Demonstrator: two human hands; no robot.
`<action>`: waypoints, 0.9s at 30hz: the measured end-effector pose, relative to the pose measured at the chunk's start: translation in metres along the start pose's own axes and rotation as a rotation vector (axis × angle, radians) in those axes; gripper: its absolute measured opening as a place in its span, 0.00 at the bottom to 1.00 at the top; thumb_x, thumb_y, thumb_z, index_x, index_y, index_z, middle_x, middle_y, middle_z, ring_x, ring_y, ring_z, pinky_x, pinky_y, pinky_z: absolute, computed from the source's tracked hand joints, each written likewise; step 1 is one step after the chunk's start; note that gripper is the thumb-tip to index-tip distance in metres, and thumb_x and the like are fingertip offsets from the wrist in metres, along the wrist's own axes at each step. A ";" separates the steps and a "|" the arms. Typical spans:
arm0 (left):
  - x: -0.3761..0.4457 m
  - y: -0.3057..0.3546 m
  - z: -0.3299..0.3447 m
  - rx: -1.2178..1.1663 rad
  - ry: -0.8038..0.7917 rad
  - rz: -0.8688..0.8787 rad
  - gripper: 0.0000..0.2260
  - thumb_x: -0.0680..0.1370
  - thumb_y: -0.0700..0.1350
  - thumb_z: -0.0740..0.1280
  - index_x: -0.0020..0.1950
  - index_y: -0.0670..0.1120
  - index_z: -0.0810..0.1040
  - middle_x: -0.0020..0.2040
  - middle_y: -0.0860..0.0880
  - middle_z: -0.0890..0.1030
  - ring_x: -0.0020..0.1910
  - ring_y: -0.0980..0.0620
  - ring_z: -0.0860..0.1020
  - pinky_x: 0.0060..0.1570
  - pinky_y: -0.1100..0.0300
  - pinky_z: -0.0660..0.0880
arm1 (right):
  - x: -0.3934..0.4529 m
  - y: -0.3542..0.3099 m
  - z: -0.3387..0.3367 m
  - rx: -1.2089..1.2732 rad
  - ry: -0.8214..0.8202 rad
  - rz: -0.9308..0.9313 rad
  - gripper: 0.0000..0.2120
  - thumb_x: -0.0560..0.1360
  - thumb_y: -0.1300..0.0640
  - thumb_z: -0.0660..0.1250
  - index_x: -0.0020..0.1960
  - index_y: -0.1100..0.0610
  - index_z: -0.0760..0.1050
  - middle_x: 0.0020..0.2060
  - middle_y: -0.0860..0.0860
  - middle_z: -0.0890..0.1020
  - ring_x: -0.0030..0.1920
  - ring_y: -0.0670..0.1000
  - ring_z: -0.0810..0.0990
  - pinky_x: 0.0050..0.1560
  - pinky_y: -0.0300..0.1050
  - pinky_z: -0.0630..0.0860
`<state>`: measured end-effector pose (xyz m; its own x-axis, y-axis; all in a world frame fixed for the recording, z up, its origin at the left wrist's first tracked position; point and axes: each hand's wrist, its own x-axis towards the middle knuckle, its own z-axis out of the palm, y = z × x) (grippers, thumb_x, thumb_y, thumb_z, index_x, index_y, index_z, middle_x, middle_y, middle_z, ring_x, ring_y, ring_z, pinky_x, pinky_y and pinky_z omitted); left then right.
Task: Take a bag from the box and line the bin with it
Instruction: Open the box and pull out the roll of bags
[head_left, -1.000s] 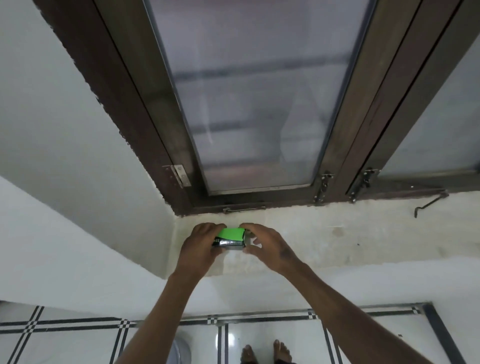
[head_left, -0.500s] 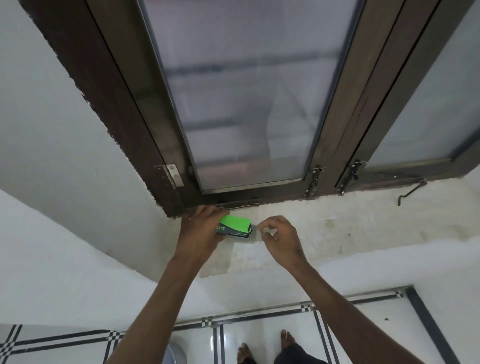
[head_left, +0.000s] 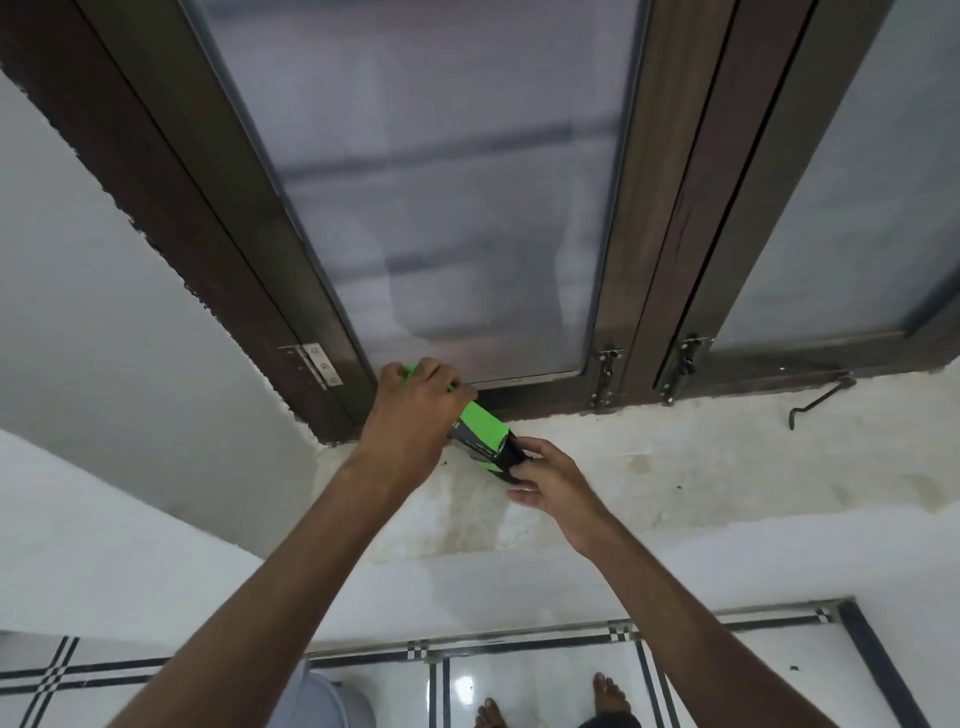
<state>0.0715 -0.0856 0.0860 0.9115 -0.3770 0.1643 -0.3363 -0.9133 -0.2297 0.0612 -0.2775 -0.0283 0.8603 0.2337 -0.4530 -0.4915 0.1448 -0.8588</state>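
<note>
A small green and black box (head_left: 483, 434) is held just above the white window sill (head_left: 675, 467), tilted with its dark end toward the lower right. My left hand (head_left: 415, 410) wraps over the box's upper left end. My right hand (head_left: 548, 475) has its fingers at the dark lower right end of the box. Whether a bag is out of the box cannot be seen. A grey rounded rim, probably the bin (head_left: 332, 701), shows at the bottom edge, mostly hidden behind my left forearm.
A dark wooden window frame (head_left: 291, 322) with frosted panes rises behind the sill, with latches (head_left: 605, 374) and a metal hook (head_left: 821, 400) on the right. White walls flank the left. Tiled floor and my bare feet (head_left: 550, 709) lie below.
The box has turned from level to slanting, and both hands have shifted up toward the window frame. My right hand has moved from a pinch beside the box to its lower end.
</note>
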 end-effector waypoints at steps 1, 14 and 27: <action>-0.002 0.000 0.001 -0.039 -0.006 -0.030 0.27 0.66 0.46 0.78 0.64 0.53 0.76 0.60 0.50 0.78 0.63 0.46 0.73 0.57 0.47 0.69 | 0.000 0.002 -0.005 -0.095 -0.009 -0.038 0.18 0.77 0.64 0.68 0.64 0.54 0.75 0.57 0.55 0.83 0.54 0.54 0.83 0.53 0.47 0.81; -0.066 0.004 0.075 -0.353 -0.181 -0.451 0.28 0.63 0.51 0.80 0.61 0.50 0.80 0.55 0.48 0.82 0.55 0.42 0.79 0.53 0.51 0.73 | -0.022 -0.007 -0.088 -1.009 0.225 -0.309 0.20 0.66 0.47 0.79 0.57 0.50 0.81 0.46 0.50 0.81 0.47 0.52 0.80 0.46 0.44 0.77; 0.012 0.159 0.032 -2.030 -0.328 -1.051 0.19 0.79 0.57 0.64 0.65 0.48 0.76 0.57 0.47 0.84 0.58 0.48 0.81 0.52 0.56 0.78 | -0.057 -0.018 -0.083 -0.766 0.319 -0.380 0.21 0.70 0.47 0.76 0.61 0.48 0.77 0.50 0.45 0.78 0.44 0.44 0.77 0.40 0.32 0.71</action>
<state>0.0363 -0.2302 0.0202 0.7911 0.0019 -0.6117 0.5840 0.2950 0.7562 0.0322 -0.3730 -0.0066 0.9985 0.0078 -0.0538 -0.0408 -0.5472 -0.8360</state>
